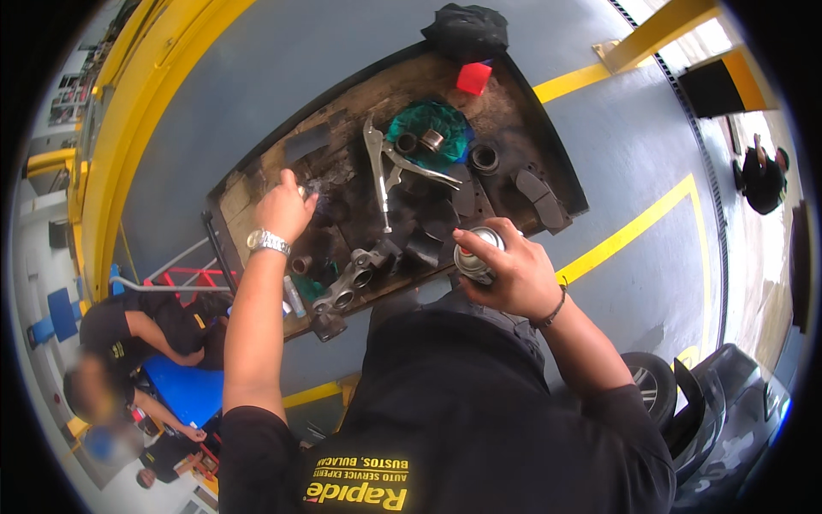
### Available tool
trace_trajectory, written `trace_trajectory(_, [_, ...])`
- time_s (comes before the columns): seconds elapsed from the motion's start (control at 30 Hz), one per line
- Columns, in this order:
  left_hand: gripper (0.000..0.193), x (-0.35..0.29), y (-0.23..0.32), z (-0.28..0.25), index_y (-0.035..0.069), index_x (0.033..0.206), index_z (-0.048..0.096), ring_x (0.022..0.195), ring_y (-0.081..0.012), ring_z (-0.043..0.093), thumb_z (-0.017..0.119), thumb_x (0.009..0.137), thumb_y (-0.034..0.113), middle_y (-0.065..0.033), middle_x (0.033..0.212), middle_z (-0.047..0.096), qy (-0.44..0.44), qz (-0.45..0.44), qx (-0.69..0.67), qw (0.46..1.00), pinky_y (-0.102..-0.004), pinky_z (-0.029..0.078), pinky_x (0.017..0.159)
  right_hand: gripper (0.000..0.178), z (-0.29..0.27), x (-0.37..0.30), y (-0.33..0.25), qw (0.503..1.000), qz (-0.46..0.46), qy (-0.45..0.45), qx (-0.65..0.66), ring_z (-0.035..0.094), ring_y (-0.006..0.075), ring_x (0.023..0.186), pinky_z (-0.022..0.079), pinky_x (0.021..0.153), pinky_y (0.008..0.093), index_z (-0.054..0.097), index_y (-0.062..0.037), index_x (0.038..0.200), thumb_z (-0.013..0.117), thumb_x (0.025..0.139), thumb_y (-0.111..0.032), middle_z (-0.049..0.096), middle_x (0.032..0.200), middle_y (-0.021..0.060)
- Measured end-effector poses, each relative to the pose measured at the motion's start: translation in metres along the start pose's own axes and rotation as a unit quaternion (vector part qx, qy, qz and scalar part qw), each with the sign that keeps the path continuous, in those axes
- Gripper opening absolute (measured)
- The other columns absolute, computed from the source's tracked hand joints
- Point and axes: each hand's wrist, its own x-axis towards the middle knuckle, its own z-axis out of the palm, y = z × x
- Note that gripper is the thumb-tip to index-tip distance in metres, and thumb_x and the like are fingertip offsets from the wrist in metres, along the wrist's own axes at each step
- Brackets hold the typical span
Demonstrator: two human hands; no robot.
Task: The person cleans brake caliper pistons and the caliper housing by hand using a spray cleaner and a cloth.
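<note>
My right hand (520, 272) is wrapped round a spray can (476, 257) at the bench's near edge, its index finger over the top. Over the left part of the bench, my left hand (287, 206) has its fingers curled round something small that I cannot make out. Between the hands lie large locking pliers (375, 154) with long jaws. Nearer to me sits a metal brake caliper (342, 297). A metal piston (432, 140) and a dark ring rest on green plastic (445, 120). Brake pads (539, 194) lie at the right.
The worn wooden workbench (419, 79) has a raised dark rim. A red box (473, 79) and a black bag (467, 32) are at its far end. Yellow posts (141, 128) rise at the left. A person (116, 330) works at lower left; a car wheel (651, 390) is at lower right.
</note>
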Motion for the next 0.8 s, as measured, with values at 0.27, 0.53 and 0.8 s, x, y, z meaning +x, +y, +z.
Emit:
trace_trajectory(0.27, [0.047,0.003,-0.033,0.028,0.006,0.121,0.068,0.103,-0.0313,0.067,0.081,0.085,0.032,-0.0161,0.111,0.068,0.144,0.048,-0.271,0.950,-0.0407,0.053,0.092,0.071,-0.001,0.000,0.004,0.999,0.022,-0.003,0.030,0.070,0.0341,0.088,0.059,0.073,0.0418,0.062,-0.0220,0.134,0.085,0.067,-0.020,0.060,0.118,0.0166])
trace_trajectory(0.53, [0.049,-0.030,-0.099,0.038,0.007,0.125,0.063,0.110,-0.0384,0.064,0.080,0.083,0.023,-0.0205,0.118,0.065,-0.009,-0.090,-0.151,0.984,-0.0463,0.051,0.095,0.070,-0.005,-0.003,0.008,0.998,0.051,-0.011,0.021,0.070,0.0330,0.089,0.059,0.073,0.0419,0.062,-0.0203,0.132,0.085,0.066,-0.019,0.061,0.119,0.0133])
trace_trajectory(0.8, [0.051,-0.065,-0.102,0.092,0.005,0.120,0.066,0.106,-0.0381,0.066,0.084,0.078,0.027,-0.0192,0.110,0.068,0.098,-0.101,-0.201,0.970,-0.0440,0.052,0.092,0.071,0.008,0.010,0.000,0.998,0.036,-0.056,0.016,0.070,0.0338,0.090,0.059,0.073,0.0418,0.061,-0.0190,0.133,0.085,0.066,-0.018,0.060,0.118,0.0139])
